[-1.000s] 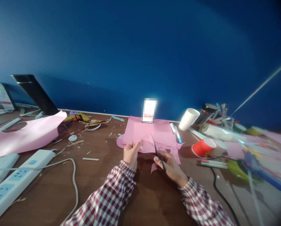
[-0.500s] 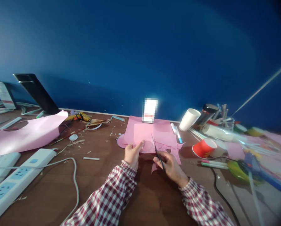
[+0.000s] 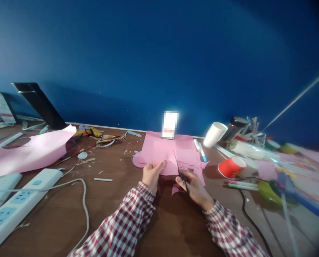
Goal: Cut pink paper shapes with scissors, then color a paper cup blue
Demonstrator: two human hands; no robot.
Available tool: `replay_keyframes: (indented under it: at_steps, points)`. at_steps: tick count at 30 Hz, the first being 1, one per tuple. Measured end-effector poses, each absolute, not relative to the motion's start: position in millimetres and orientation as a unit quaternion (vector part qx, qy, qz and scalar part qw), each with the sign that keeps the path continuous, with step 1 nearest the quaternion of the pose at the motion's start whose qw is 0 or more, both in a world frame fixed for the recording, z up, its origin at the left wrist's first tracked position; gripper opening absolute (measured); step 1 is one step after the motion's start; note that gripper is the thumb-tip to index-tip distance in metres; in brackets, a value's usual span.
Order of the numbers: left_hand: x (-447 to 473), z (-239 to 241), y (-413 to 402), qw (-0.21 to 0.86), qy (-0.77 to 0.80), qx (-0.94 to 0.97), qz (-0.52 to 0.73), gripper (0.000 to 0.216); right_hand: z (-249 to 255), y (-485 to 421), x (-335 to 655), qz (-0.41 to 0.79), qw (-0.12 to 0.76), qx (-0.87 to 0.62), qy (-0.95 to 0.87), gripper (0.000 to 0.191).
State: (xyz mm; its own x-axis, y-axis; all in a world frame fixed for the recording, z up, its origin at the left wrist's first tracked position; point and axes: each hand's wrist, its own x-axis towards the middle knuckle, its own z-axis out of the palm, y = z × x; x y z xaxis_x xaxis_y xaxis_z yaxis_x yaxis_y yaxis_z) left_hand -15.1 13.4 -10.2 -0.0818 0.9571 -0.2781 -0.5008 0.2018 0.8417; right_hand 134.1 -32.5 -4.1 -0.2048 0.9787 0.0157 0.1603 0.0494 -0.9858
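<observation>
Between the thumb and fingers of my left hand (image 3: 151,175) is the near edge of a pink sheet of paper (image 3: 162,150), on which a faint curved line shows. My right hand (image 3: 193,185) grips a pair of dark-handled scissors (image 3: 176,162). Their blades point away from me and lie against the right side of the held sheet. Beneath and behind it, a larger pink sheet (image 3: 146,148) lies on the table, with cut pink scraps (image 3: 199,166) at its right. A curled pink offcut (image 3: 176,190) rests near my right fingers.
A blurred-out upright object (image 3: 170,125) stands by the wall. At right are a white paper cup (image 3: 215,135), a red paper cup (image 3: 231,167), a blue-and-white marker (image 3: 202,151) and craft supplies. At left lie a power strip (image 3: 23,200), its cable and a cut pink sheet (image 3: 39,151).
Both hands keep their grips and have shifted only slightly to the right. The held sheet has moved a little with them, and the scissors stay at its right side.
</observation>
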Motion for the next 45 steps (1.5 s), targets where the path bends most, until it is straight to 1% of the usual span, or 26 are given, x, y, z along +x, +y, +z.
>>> replay_keyframes:
  at_steps: [10,16,32,40,45]
  points:
    - [-15.2,-9.0,12.7,0.625,0.456,0.255,0.58,0.028,-1.8,-31.9,132.7,0.497,0.412,-0.482,-0.592,0.026]
    - [-15.0,-9.7,13.4,0.629,0.441,0.251,0.59,0.028,-1.9,-32.4,134.0,0.496,0.406,-0.483,-0.596,0.03]
    - [-16.5,-6.5,13.7,0.626,0.446,0.246,0.59,0.027,-1.5,-33.3,135.0,0.478,0.396,-0.5,-0.604,0.027]
    - [-16.2,-7.3,13.0,0.685,0.41,0.213,0.563,0.032,-8.3,-32.1,132.4,0.496,0.42,-0.491,-0.58,0.027]
    - [-15.2,-11.7,13.3,0.657,0.435,0.236,0.568,0.033,-10.1,-31.2,134.8,0.49,0.415,-0.49,-0.589,0.031]
